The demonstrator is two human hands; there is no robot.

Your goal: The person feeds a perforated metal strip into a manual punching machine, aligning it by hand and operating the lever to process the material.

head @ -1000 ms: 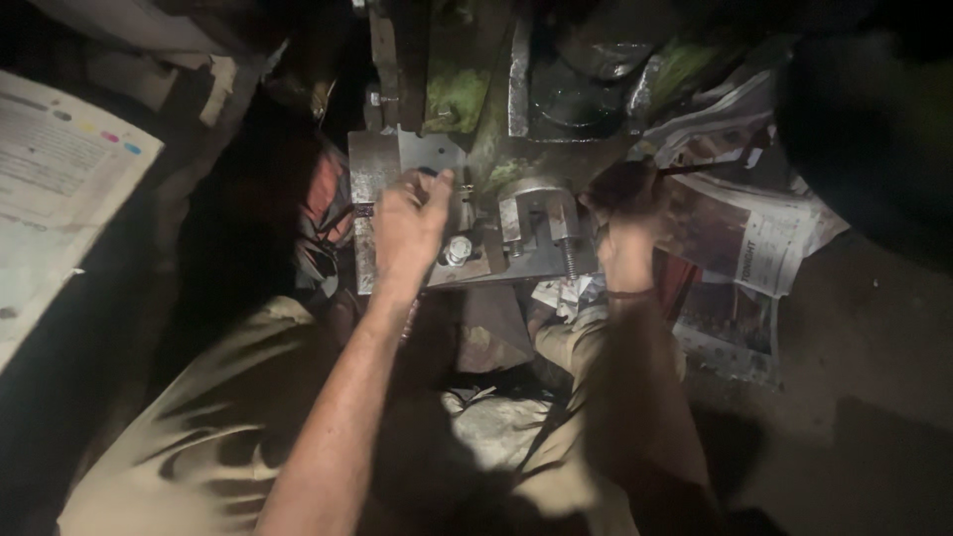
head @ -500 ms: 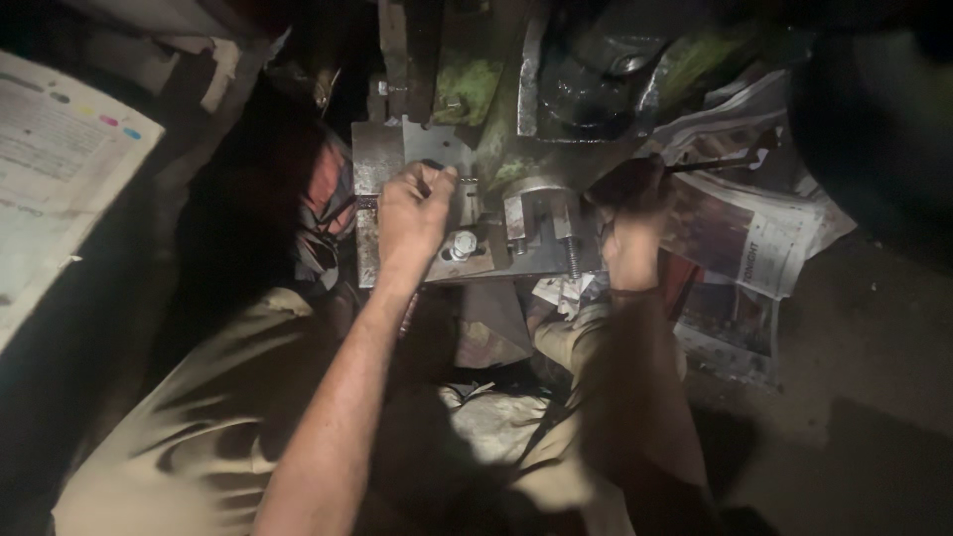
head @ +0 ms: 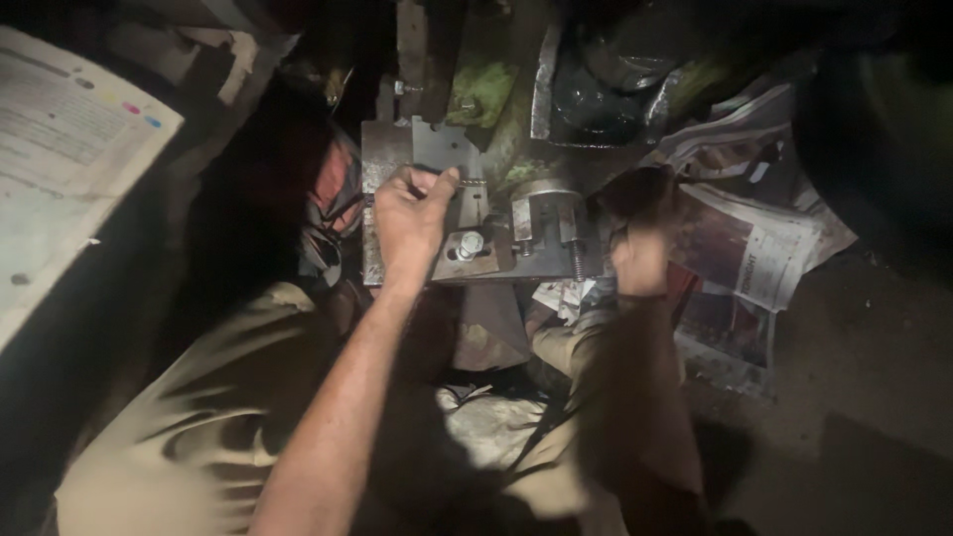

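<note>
Pinching a small thin metal piece (head: 467, 182) against the upright steel plate (head: 437, 149), the left hand (head: 412, 223) looks mid-fitting; the next move likely needs steady alignment. The right hand (head: 640, 260) is blurred, its grip impossible to tell. A hex bolt (head: 467, 245) and clamp block (head: 546, 223) sit just right; crumpled newspaper (head: 754, 248) crowds the right.

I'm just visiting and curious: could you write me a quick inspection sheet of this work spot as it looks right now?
Surface: dark floor, dimly lit.
Job's things: grey metal fixture with a bolt.
Clutter: newspapers; printed sheet.
Grips: left hand pinching something small at the fixture; right hand blurred, around a dark object.
Cables: nothing seen.
Surroundings: dark metal parts, green-stained piece.
</note>
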